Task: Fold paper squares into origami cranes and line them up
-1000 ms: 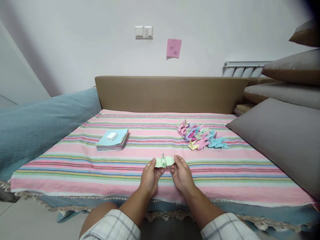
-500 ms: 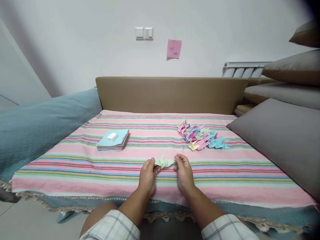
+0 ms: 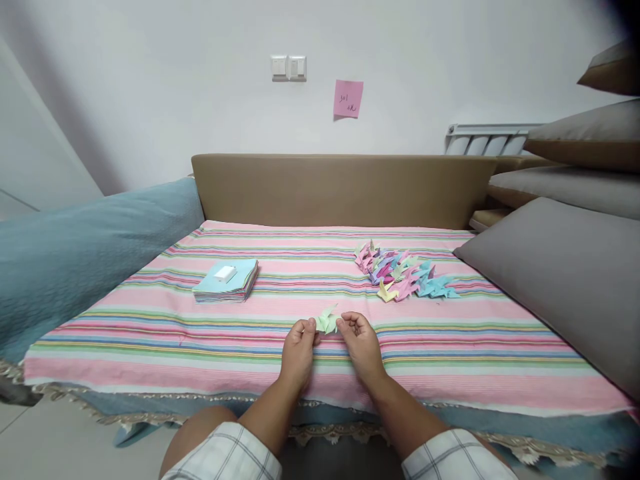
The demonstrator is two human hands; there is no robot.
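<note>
A pale green paper crane (image 3: 327,321) is held between my two hands, just above the striped cloth. My left hand (image 3: 299,350) pinches its left side between thumb and fingers. On its right side, my right hand (image 3: 361,343) closes thumb and fingers on the paper. Beyond my right hand lies a pile of folded paper cranes (image 3: 400,272) in pink, purple, blue, green and yellow. To the far left of my hands is a stack of square paper sheets (image 3: 245,283), light blue on top, with a small white block (image 3: 225,273) resting on it.
The striped cloth (image 3: 150,333) covers the sofa seat, with a brown backrest (image 3: 345,190) behind it. A grey cushion (image 3: 560,273) leans at the right, below more stacked cushions (image 3: 590,140). A blue-covered armrest (image 3: 100,227) borders the left. A pink note (image 3: 348,99) is on the wall.
My right hand has moved left and closed on the crane's right side. The crane has turned and now looks more compact, its wings less spread out.
</note>
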